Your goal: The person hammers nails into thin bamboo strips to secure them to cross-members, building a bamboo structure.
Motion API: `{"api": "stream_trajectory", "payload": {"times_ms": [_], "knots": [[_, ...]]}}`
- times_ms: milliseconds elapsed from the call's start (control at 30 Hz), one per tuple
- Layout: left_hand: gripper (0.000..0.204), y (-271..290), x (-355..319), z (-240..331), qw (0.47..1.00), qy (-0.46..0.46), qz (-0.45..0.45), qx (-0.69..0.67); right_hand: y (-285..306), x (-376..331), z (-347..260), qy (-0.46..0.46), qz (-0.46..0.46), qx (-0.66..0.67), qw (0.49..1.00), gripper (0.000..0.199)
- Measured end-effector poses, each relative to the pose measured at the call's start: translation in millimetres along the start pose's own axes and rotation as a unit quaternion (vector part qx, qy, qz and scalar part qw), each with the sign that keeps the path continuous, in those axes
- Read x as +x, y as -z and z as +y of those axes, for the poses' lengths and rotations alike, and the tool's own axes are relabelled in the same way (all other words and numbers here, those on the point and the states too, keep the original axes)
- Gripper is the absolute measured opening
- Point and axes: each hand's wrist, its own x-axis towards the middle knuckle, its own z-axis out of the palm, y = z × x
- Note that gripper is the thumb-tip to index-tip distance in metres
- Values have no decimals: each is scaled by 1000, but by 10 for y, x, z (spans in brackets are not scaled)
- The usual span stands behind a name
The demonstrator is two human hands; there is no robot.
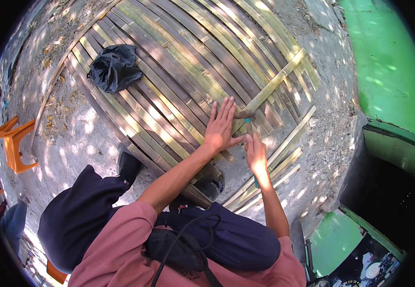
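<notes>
Long split bamboo slats (169,62) lie side by side before me, with narrow gaps between them. Across their near right ends runs a pale bamboo crosspiece (279,79). My left hand (221,128) lies flat on the slats, fingers stretched, beside the lower end of that crosspiece. A hammer (244,115) with teal on its handle is gripped in my right hand (255,150). Its head is at the crosspiece's lower end, close to my left fingers; whether it touches the bamboo I cannot tell. No nail can be made out there.
A crumpled black plastic bag (114,68) rests on the slats at the far left. Loose bamboo strips (279,165) lie on the ground right of my right forearm. An orange plastic stool (17,143) stands at the left. Green panels (389,67) border the right side.
</notes>
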Motion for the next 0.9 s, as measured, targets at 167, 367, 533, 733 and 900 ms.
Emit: {"api": "stream_trajectory", "payload": {"times_ms": [167,367,533,733,900], "knots": [[142,-8,-36,-90,999,35,26,1,389,172,-384,-145,117,284,940,33],[143,-100,-6,-17,999,23,34,-6,272,68,59,-60,27,15,998,35],[141,-77,-40,-69,999,30,33,6,379,46,38,-115,-8,183,976,37],[141,-81,-39,-13,999,26,28,3,148,-14,45,16,52,-53,997,31],[141,-61,-44,-54,999,26,41,-4,355,-2,-163,-21,48,52,997,28]]}}
